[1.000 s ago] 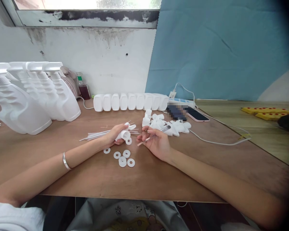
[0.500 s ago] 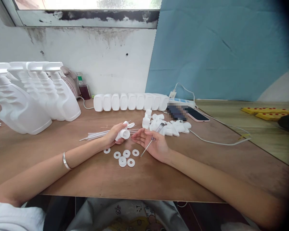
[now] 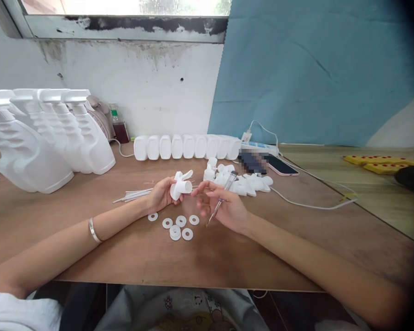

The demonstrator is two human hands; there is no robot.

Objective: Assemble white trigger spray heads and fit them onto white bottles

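My left hand (image 3: pixel 158 196) grips a white trigger spray head (image 3: pixel 182 186), its round open collar facing right and its lever pointing up. Close to that collar are the fingertips of my right hand (image 3: pixel 233 210); I cannot tell whether they touch it. A screwdriver with a clear handle (image 3: pixel 232 180) rests in my right hand, passing between the fingers with its thin shaft slanting down to the left. Several flat white ring washers (image 3: pixel 187 234) lie on the table below my hands. Thin white tubes (image 3: pixel 133 196) lie behind my left wrist.
A pile of white spray heads (image 3: pixel 250 184) lies beyond my right hand. White spray bottles (image 3: pixel 93 147) stand at the left, and a row of white bottles (image 3: pixel 177 147) lies along the wall. Phones (image 3: pixel 282 165), a power strip (image 3: pixel 258 147) and a white cable (image 3: pixel 313 204) are at the right.
My left hand has turned the spray head so its collar faces more to the right. The fingers of my right hand have bent and shifted, and the screwdriver has moved slightly right with them.
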